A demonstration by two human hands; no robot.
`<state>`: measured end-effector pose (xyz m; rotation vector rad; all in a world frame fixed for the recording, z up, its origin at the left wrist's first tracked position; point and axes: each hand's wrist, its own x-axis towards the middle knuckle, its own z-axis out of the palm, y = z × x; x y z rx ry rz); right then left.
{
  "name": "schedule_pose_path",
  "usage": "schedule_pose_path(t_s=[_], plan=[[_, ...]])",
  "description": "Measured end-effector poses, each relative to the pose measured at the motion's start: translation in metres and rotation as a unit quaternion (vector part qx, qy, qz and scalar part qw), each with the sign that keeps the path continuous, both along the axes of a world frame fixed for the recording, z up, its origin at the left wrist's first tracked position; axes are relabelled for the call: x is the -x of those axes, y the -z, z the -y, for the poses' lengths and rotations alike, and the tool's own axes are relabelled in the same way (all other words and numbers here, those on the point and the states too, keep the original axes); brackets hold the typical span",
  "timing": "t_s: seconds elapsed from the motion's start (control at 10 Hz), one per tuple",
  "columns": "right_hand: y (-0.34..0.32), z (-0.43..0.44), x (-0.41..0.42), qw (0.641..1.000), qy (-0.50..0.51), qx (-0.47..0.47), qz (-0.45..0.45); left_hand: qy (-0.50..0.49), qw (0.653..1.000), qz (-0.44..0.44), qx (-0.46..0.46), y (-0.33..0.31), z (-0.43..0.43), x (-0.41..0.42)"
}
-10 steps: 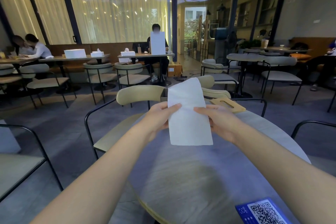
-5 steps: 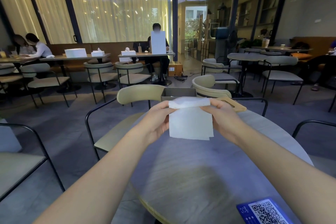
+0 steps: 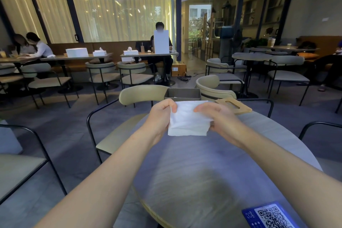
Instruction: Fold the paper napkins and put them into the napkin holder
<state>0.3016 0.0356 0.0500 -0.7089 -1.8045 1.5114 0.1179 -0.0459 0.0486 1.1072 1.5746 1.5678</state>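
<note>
Colours on the table

White napkin (image 3: 188,120), grey box (image 3: 182,93), tan wooden lid (image 3: 233,106), blue card (image 3: 270,215) with black-and-white squares.

The only sign is a black-and-white QR code printed on a blue rectangular card (image 3: 269,215) lying at five o'clock on the round grey surface (image 3: 194,181), with small white marks beside it too tiny to read.

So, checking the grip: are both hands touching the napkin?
Touching. The head view shows the left hand and right hand pinching the napkin's opposite edges.
</note>
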Motion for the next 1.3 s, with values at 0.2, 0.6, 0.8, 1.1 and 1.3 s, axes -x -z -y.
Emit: schedule_pose_path(t_s=[0.2,0.6,0.8,1.1,1.3], plan=[[0.004,-0.020,0.008,0.985,0.084,-0.139,0.053,-0.012,1.000,0.018,0.003,-0.011,-0.005,0.001],[-0.007,-0.125,0.070,0.973,0.150,-0.161,0.075,-0.090,0.954,-0.284,-0.010,-0.011,-0.102,0.067],[-0.005,-0.195,0.103,0.941,0.212,-0.209,0.164,-0.088,0.934,-0.344,0.039,-0.011,-0.163,0.099],[0.017,-0.224,0.121,0.908,0.167,-0.232,0.307,-0.043,0.850,-0.512,0.112,0.010,-0.191,0.116],[0.011,-0.210,0.118,0.903,0.181,-0.273,0.277,-0.057,0.865,-0.493,0.073,0.008,-0.180,0.110]])
